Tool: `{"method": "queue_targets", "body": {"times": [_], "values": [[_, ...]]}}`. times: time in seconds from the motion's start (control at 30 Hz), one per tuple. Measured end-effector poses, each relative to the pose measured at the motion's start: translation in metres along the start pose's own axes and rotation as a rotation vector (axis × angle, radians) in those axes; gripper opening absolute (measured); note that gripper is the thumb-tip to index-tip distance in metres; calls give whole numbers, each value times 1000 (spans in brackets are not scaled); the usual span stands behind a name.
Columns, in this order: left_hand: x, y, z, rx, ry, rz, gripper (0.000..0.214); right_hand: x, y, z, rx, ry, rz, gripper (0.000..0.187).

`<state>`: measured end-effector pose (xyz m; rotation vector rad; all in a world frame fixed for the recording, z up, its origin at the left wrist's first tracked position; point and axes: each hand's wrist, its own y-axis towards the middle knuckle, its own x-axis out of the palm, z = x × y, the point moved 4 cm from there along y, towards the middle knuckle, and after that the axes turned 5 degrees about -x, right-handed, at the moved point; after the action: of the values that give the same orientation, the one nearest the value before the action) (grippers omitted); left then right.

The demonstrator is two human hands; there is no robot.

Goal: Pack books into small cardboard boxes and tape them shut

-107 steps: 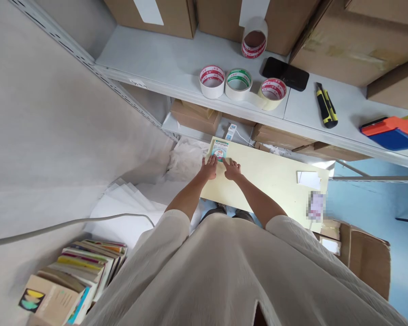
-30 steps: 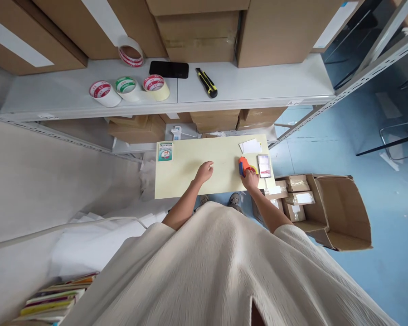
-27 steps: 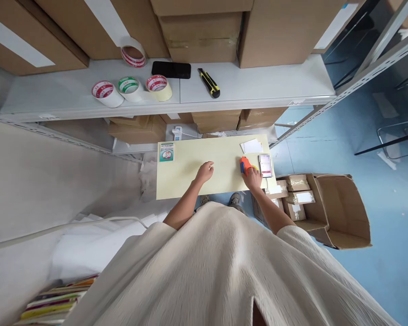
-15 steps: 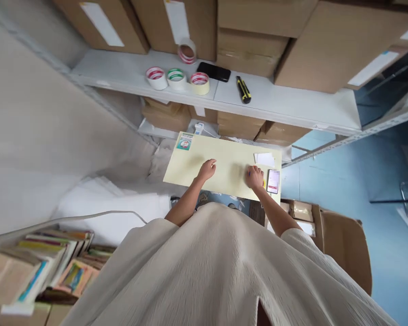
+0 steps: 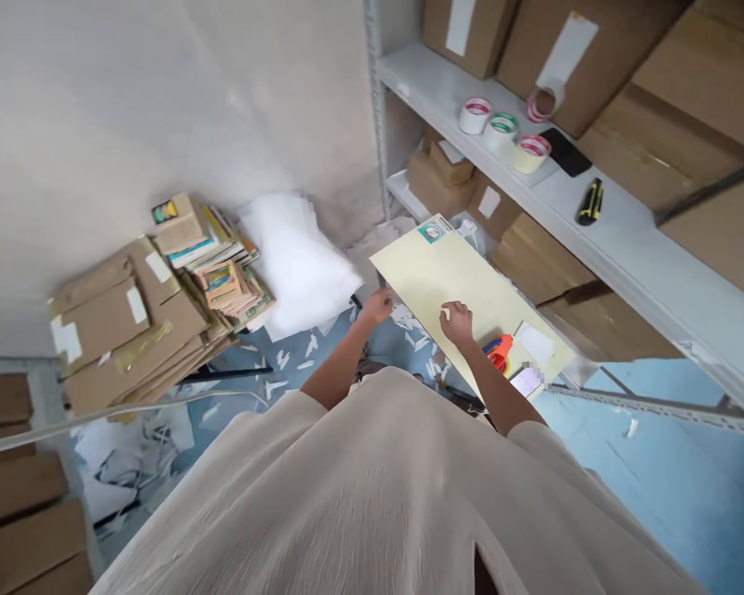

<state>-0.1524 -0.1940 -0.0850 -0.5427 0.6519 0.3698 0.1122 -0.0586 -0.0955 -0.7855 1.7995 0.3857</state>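
Note:
My left hand (image 5: 378, 306) hovers at the near left edge of the pale yellow tabletop (image 5: 471, 277), its fingers loosely curved with nothing seen in them. Over the middle of that tabletop is my right hand (image 5: 457, 323), empty, with thumb and fingers bent and apart. Beside my right wrist lies an orange tool with blue and yellow parts (image 5: 501, 353), which looks like a tape dispenser and is partly hidden by the arm. White paper slips (image 5: 535, 341) and a phone (image 5: 527, 380) lie near it. A green-and-white printed card (image 5: 434, 230) rests at the far corner.
White sheets (image 5: 298, 256) are piled left of the table, beside stacked books (image 5: 223, 256) and flattened cardboard (image 5: 130, 322). Paper scraps (image 5: 282, 359) litter the blue floor. A grey shelf (image 5: 632, 248) holds tape rolls (image 5: 502, 128), a black phone (image 5: 565, 152), a cutter (image 5: 590, 202) and cartons.
My view has swung left, bringing the paper pile, books and cardboard in. My right hand has come away from the orange tool, and my left hand has shifted to the table's edge.

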Motion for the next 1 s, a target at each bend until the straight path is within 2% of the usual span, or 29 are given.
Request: {"method": "queue_targets", "body": {"times": [0.13, 0.23, 0.5, 0.67, 0.8, 0.9, 1.0], "values": [[-26, -25, -37, -53, -34, 132, 49, 8, 18, -43, -146, 44, -22, 35], [-44, -42, -67, -87, -65, 187, 49, 19, 29, -80, -217, 48, -48, 33], [-101, -76, -155, -160, -164, 288, 47, 66, 53, -192, -348, 48, -90, 31], [-148, -85, -206, -130, -207, 322, 44, 95, 69, -263, -417, 58, -81, 31], [-182, -86, -242, -118, -231, 332, 44, 114, 81, -309, -426, 75, -87, 33], [-196, -83, -260, -111, -246, 312, 44, 124, 88, -331, -421, 67, -105, 34], [-201, -77, -268, -101, -262, 304, 44, 128, 95, -341, -414, 48, -121, 33]]}}
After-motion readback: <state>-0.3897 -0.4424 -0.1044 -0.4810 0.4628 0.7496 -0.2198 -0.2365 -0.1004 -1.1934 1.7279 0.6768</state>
